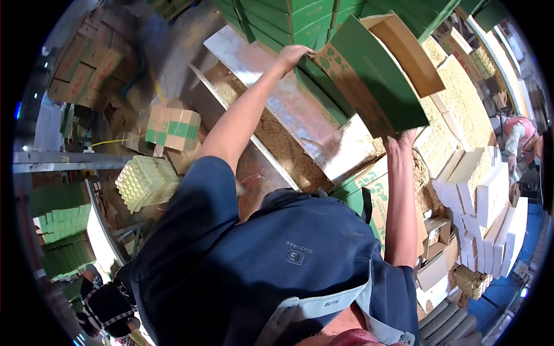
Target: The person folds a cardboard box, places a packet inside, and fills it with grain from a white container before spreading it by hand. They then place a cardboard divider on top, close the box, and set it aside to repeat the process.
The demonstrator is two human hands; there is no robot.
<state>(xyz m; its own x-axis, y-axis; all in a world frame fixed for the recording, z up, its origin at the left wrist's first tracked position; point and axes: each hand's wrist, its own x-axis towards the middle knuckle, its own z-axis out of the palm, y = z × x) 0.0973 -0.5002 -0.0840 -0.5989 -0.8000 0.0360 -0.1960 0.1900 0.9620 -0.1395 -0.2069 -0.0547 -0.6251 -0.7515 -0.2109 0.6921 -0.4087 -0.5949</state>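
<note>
A green and brown cardboard box (pixel 369 75) is held up in front of me, tilted, with its top flap (pixel 427 63) standing open. My left hand (pixel 293 57) is closed on the box's left corner. At the lower right end, my right hand (pixel 400 140) grips the bottom edge; its fingers are largely hidden behind the cardboard. Just below the box, another green carton (pixel 326 92) stands by a pale worn board (pixel 277 81). One more printed green carton (pixel 369 184) sits close to my right forearm.
Stacked green cartons (pixel 283 20) rise at the back. A trough of sawdust-like material (pixel 288 144) runs alongside. White foam boxes (pixel 479 190) are piled at right, near another person (pixel 516 138). Egg trays (pixel 147 181) and a taped carton (pixel 173 127) stand left. Another person (pixel 107 305) is at lower left.
</note>
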